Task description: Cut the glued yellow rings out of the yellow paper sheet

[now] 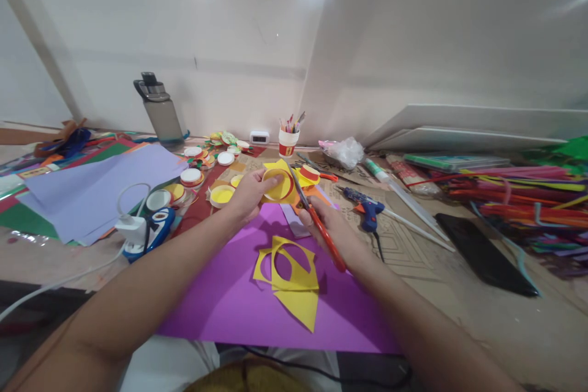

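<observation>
My left hand (250, 195) pinches a yellow paper piece (278, 186) with a round, red-edged ring on it, thumb on its face. Red-handled scissors (321, 229) are in my right hand (331, 226); their blades point up and away, beside the right edge of the yellow piece. Whether the blades touch the paper is hard to tell. Below both hands, yellow paper offcuts (301, 275) with round holes lie on a purple sheet (220, 294). A round yellow-and-red piece (310, 173) sits just behind the scissors.
Left are lilac sheets (110, 187), a power strip (156, 233), round lids (190, 176) and a bottle (160, 113). A pen cup (288, 139) stands behind. Right are a blue glue gun (371, 208), a black phone (484, 254) and colourful pipe cleaners (514, 196).
</observation>
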`<state>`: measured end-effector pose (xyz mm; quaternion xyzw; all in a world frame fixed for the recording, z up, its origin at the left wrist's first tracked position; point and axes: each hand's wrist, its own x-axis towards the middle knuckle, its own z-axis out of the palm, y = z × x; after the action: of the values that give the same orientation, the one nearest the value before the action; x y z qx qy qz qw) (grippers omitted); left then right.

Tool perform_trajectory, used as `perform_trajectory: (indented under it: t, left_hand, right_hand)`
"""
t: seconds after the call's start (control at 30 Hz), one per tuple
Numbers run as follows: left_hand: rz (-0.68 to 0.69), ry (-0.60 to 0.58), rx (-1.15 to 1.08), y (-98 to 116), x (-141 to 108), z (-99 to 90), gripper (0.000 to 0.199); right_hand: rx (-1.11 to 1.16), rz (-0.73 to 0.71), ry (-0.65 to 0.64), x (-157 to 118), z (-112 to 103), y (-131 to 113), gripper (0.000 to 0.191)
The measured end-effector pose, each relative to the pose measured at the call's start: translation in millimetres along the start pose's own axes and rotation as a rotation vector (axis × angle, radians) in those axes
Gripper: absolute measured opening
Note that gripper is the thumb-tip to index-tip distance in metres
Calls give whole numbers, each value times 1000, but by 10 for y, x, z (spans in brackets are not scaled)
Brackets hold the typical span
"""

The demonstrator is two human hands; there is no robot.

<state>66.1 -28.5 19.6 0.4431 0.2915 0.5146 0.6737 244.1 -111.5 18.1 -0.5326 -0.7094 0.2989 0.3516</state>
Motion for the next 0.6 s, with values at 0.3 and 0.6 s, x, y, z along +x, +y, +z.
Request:
perform_trajectory:
  t: [0.3, 0.6]
  left_hand:
    - [-18, -11, 38, 71, -24, 22, 33]
    - [-56, -87, 91, 131, 7, -60, 27]
  right_hand:
    - [-13, -30, 3, -13, -4, -12, 28]
    - [29, -11, -14, -28, -3, -47, 28]
